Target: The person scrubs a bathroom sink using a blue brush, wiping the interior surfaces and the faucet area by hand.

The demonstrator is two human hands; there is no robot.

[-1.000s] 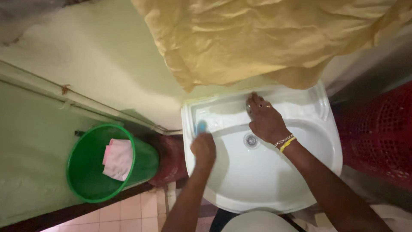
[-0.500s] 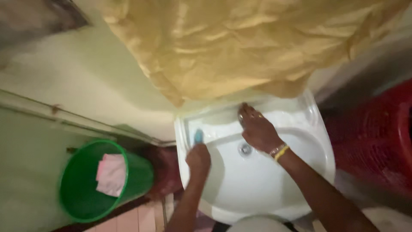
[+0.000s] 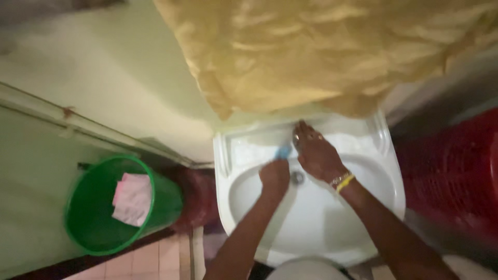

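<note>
A white wash basin (image 3: 378,171) stands against the wall, its drain (image 3: 297,178) showing in the bowl. My left hand (image 3: 275,177) is closed on a small blue sponge (image 3: 284,152) and presses it on the basin's back ledge near the middle. My right hand (image 3: 316,153), with bangles at the wrist, rests flat with fingers spread on the back ledge right beside the sponge. Both arms reach in from the bottom of the view.
A green bucket (image 3: 83,223) holding a pink-and-white cloth (image 3: 132,198) sits on the floor at the left. A yellow-tan cloth (image 3: 321,52) hangs over the basin's back. A red plastic crate (image 3: 456,171) stands to the right. Tiled floor (image 3: 161,262) lies below.
My left hand with the blue sponge has slid right along the back ledge, from the basin's left side toward my right hand. The view shifted slightly.
</note>
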